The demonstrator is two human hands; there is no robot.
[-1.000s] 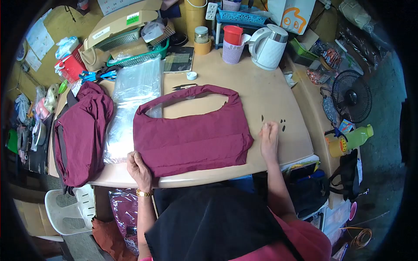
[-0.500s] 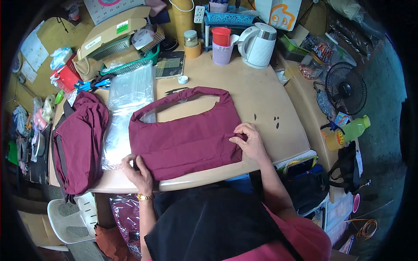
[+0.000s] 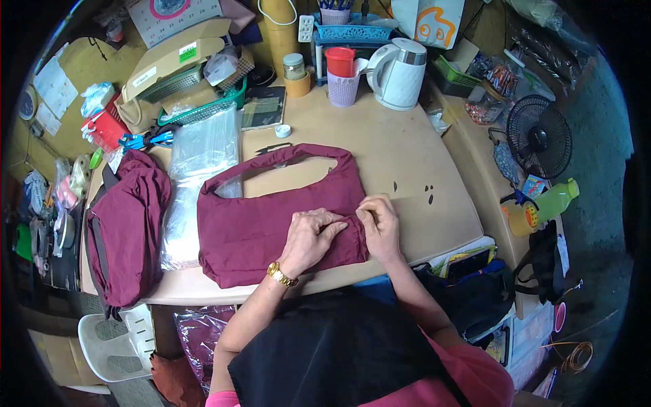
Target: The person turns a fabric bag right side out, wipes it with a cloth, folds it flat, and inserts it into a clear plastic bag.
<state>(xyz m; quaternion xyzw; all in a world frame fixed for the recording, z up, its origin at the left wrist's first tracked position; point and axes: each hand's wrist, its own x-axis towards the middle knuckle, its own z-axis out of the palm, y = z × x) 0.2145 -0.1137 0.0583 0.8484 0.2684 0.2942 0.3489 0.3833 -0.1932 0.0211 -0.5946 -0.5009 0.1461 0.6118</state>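
Note:
A maroon fabric shoulder bag point(image 3: 247, 230) lies flat on the table, its strap looped toward the back. My left hand point(image 3: 312, 236), with a gold watch on the wrist, rests over the bag's right half, fingers pinching the cloth. Beside it, my right hand point(image 3: 381, 227) pinches the fabric at the bag's right edge. The fingertips of both hands are close together there; any small item between them is too small to make out. Left of the bag lie clear plastic sleeves point(image 3: 203, 152) and a second maroon bag point(image 3: 129, 230) with dark trim.
On the table point(image 3: 420, 176), a white electric kettle point(image 3: 400, 74), a purple cup point(image 3: 344, 89) and a green basket point(image 3: 203, 108) stand along the back. A small white cap point(image 3: 283, 130) and a dark pair of snips point(image 3: 273, 148) lie behind the strap. A black fan point(image 3: 539, 138) is at right.
My left hand has moved right from the bag's lower left corner to beside my right hand, and now pinches cloth there. The right hand stays at the bag's right edge.

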